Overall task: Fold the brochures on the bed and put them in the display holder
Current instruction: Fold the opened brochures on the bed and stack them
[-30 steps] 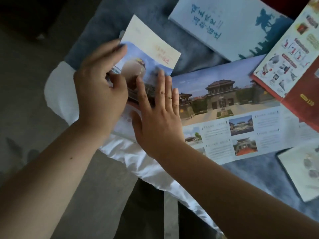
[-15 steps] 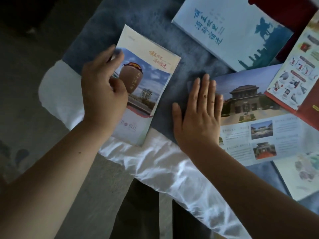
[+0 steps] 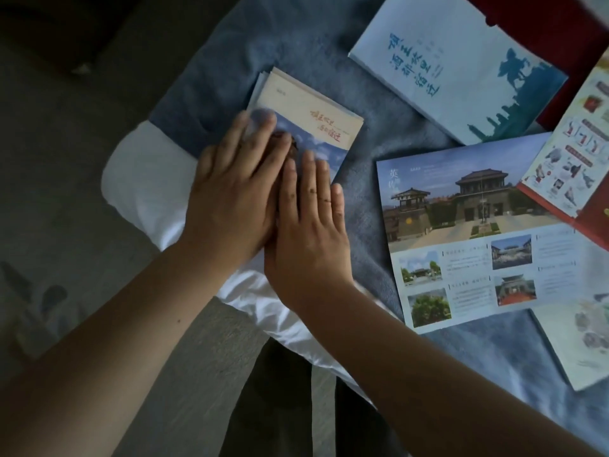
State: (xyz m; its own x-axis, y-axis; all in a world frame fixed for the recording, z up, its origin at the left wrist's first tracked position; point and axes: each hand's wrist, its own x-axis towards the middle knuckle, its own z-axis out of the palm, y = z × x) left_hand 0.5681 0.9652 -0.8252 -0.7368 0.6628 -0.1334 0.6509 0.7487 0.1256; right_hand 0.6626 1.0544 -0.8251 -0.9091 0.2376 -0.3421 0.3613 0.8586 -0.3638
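A folded brochure [image 3: 316, 113] with a cream top band and red writing lies on the blue blanket [image 3: 362, 153] near the bed's corner. My left hand [image 3: 230, 199] lies flat on it, fingers stretched out. My right hand [image 3: 309, 232] presses flat beside the left, partly overlapping it, on the brochure's lower half. An unfolded brochure [image 3: 471, 232] with photos of temple buildings lies flat to the right. A pale blue brochure [image 3: 454, 64] with blue writing lies at the top. No display holder is in view.
A red and white leaflet [image 3: 570, 153] overlaps the unfolded brochure at the right edge. Another pale sheet [image 3: 586, 341] lies at the lower right. White bedding [image 3: 145, 189] wraps the bed corner; grey floor [image 3: 59, 225] is to the left.
My right hand has left the unfolded brochure and moved left onto the folded one. My left hand has flattened on it from a thumb-and-finger hold. The view has shifted slightly.
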